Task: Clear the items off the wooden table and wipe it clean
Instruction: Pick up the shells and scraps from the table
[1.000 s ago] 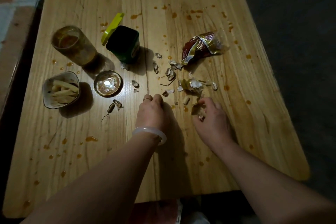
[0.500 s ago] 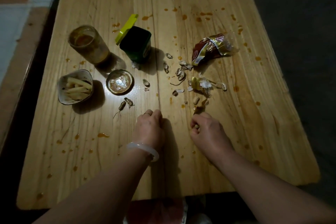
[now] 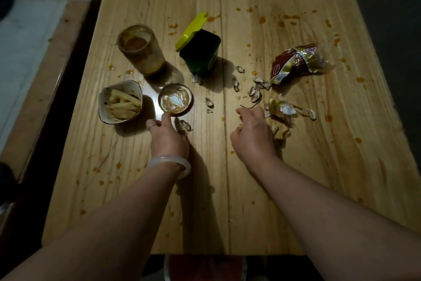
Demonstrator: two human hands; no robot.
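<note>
The left hand (image 3: 167, 137), fingers curled with one fingertip touching the near rim of the small dish (image 3: 175, 100) just ahead of it, is nearest that dish, while the right hand (image 3: 252, 132), clenched loosely around gathered shells (image 3: 255, 93), has more lying just beyond on the worktop (image 3: 319, 166).

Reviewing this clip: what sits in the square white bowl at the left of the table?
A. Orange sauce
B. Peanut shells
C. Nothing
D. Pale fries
D. The square white bowl holds pale fries, while the peanut shells lie scattered on the wooden table further right, near the right hand.
</note>
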